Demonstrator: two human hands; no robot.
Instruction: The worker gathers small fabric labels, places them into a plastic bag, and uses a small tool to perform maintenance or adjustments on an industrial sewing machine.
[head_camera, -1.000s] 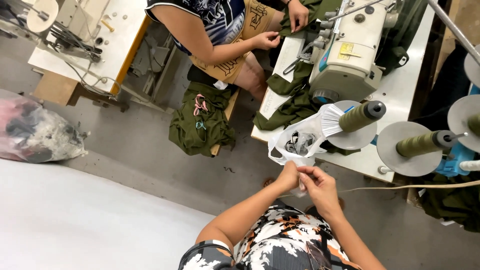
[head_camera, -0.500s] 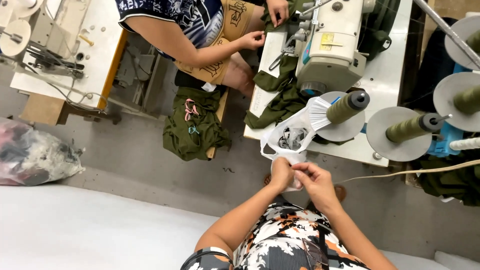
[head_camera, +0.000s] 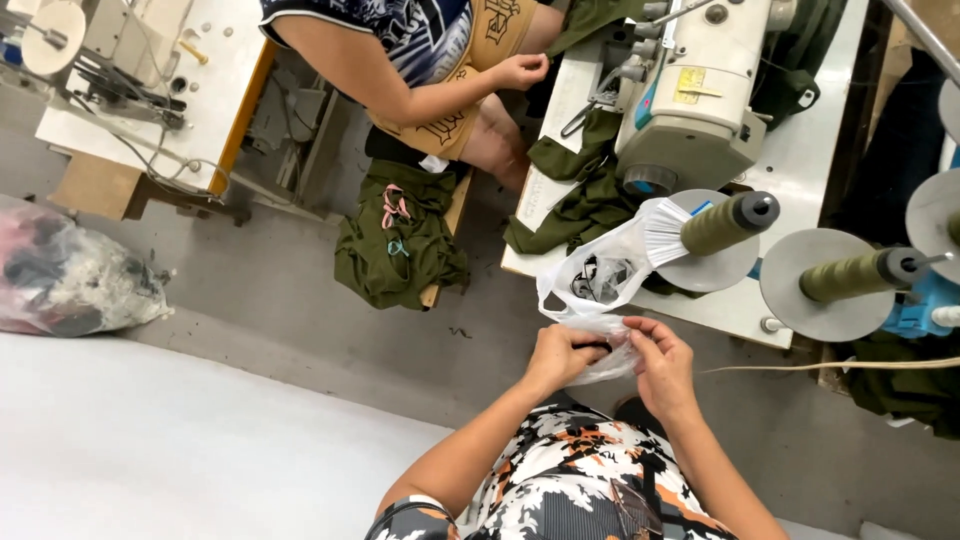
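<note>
Both hands (head_camera: 612, 358) grip white plastic bag (head_camera: 598, 285); dark small pieces (head_camera: 598, 280) inside.

Sewing machine (head_camera: 700, 100), olive thread cones (head_camera: 725, 222), green fabric (head_camera: 398, 235), seated co-worker (head_camera: 420, 50)

The plastic bag (head_camera: 600, 285) I'm picking at is see-through white with dark bits inside. My top (head_camera: 575, 480) is a black, white and orange splotchy print. Thread cones (head_camera: 725, 222) are olive green, same shade as the fabric pile (head_camera: 400, 240) on the grey floor (head_camera: 300, 320). Sewing machine (head_camera: 700, 90) is off-white with a yellow sticker. My co-worker's shirt (head_camera: 420, 35) is navy with a white pattern.
</note>
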